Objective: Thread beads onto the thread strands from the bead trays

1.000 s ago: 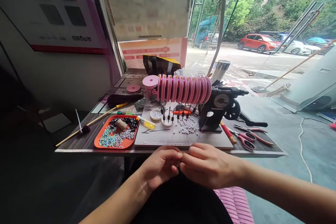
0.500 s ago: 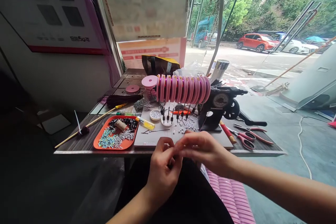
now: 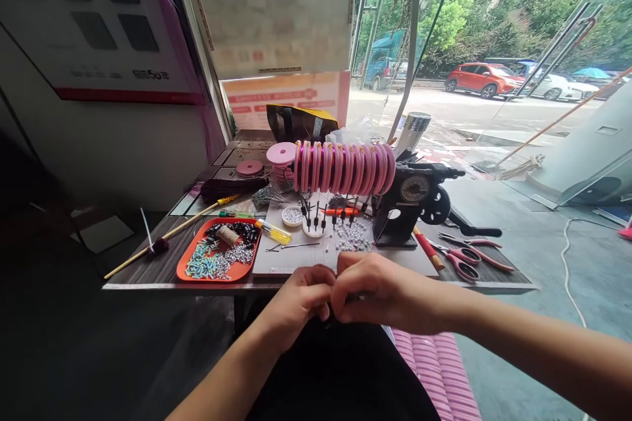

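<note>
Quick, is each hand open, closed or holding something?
Left hand: partly curled; anything held is hidden.
Right hand: curled; cannot tell what, if anything, it holds.

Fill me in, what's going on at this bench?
A person's left hand and right hand meet at the near edge of the table, fingers close together; whatever is between them is too small or hidden to tell. Beyond them, pink spools sit in a row on a black frame. White beads lie loose on the board, and an orange tray holds more beads.
</note>
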A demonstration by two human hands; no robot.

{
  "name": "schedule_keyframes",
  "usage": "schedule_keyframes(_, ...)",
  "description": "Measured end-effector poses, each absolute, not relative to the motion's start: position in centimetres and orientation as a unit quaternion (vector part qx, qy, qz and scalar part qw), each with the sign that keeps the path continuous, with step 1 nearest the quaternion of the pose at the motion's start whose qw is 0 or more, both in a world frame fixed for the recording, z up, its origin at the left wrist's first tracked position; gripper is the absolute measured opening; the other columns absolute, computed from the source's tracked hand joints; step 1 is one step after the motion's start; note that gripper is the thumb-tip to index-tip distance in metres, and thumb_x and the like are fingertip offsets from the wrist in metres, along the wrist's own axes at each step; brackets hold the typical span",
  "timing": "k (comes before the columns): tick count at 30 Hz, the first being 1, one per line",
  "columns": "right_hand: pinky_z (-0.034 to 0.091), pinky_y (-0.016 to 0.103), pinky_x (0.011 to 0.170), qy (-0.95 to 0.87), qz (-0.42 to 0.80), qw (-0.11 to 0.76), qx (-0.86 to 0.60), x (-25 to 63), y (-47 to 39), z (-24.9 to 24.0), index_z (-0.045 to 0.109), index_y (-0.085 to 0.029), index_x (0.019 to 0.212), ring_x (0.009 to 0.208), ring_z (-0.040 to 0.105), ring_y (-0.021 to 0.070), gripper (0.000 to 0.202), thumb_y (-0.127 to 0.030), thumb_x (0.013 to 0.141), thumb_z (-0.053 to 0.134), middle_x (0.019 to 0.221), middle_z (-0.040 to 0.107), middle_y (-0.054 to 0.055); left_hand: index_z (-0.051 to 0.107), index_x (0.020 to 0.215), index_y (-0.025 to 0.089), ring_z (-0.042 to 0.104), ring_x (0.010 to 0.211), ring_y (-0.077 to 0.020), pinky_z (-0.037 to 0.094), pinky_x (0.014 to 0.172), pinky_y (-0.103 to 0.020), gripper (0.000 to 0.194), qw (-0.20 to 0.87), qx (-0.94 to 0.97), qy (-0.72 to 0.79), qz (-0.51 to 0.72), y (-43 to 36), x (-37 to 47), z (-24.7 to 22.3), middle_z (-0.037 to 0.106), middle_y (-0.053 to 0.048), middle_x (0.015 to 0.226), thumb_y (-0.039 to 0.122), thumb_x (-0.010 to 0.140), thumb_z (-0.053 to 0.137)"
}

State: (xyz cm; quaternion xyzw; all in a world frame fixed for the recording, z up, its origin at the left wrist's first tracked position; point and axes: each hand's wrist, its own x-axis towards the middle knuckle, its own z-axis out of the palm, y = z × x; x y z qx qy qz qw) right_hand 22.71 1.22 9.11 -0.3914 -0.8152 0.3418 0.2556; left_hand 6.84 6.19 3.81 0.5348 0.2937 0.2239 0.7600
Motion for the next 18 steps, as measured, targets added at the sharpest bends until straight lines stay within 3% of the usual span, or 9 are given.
schedule_keyframes(4,0.042,0.022,0.063,-0.733,0.462,0.306,-0.394,22.9,1.7,8.8,0.065,-0.013,0.074,0.068,0.052,0.0117,0.013,-0.024,0.081,0.061,0.07,0.057,0.001,0.059,0.054,0.014,0.042,0.053,-0.0091,0.029,0.044,-0.022,0.014,0.736,0.572,0.274,0.238,6.2,6.8,4.0,0.049,0.0,0.067,0.021,0.064,0.065)
schedule_keyframes(8,0.043,0.024,0.063,-0.551,0.609,0.404,-0.402,22.4,2.6,7.6,0.058,-0.013,0.071,0.063,0.053,0.0113,0.031,-0.041,0.07,0.07,0.066,0.056,-0.001,0.059,0.064,0.017,0.041,0.06,-0.0107,0.034,0.049,-0.021,0.018,0.558,0.655,0.34,0.379,4.2,7.1,3.4,0.044,-0.001,0.077,0.028,0.079,0.057)
schedule_keyframes(14,0.043,0.026,0.067,-0.508,0.621,0.412,-0.432,21.8,3.5,7.8,0.055,-0.014,0.068,0.066,0.054,0.0123,0.032,-0.041,0.065,0.072,0.068,0.058,0.0,0.059,0.07,0.02,0.048,0.068,-0.015,0.042,0.062,-0.025,0.013,0.253,0.739,0.396,0.483,2.1,7.8,1.9,0.042,-0.002,0.078,0.013,0.079,0.053)
schedule_keyframes(18,0.039,0.022,0.061,-0.535,0.598,0.385,-0.457,22.1,3.8,7.8,0.054,-0.013,0.067,0.062,0.05,0.0102,0.025,-0.034,0.067,0.067,0.066,0.056,-0.001,0.064,0.083,0.02,0.054,0.074,-0.0179,0.045,0.071,-0.028,0.02,0.109,0.792,0.337,0.497,2.5,7.7,0.9,0.052,-0.006,0.085,0.005,0.076,0.052)
